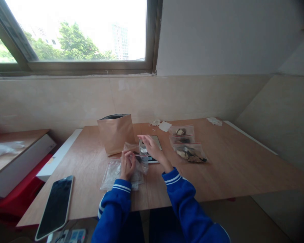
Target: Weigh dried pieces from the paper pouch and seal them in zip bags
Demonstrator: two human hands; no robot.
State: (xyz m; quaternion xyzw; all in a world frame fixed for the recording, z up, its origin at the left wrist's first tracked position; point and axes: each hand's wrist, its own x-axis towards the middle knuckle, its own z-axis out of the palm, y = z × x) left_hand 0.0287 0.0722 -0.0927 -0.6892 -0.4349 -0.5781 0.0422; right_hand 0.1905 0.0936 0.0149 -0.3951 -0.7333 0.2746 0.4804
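Note:
My left hand (127,164) is closed on the edge of a clear zip bag (143,165), which has something dark inside. Under that hand lies a pile of clear plastic bags (110,175). With fingers stretched out together, my right hand (152,147) hovers by the bag's mouth, over a small kitchen scale (155,141); nothing shows in its fingers. A brown paper pouch (116,135) stands upright with its top open, just beyond my left hand.
Several filled zip bags (190,152) lie in a column right of the scale. White paper scraps (165,126) and a crumpled tissue (214,121) sit near the wall. A tablet (56,206) rests at the table's left front edge, partly overhanging. A red stool (20,194) stands at left.

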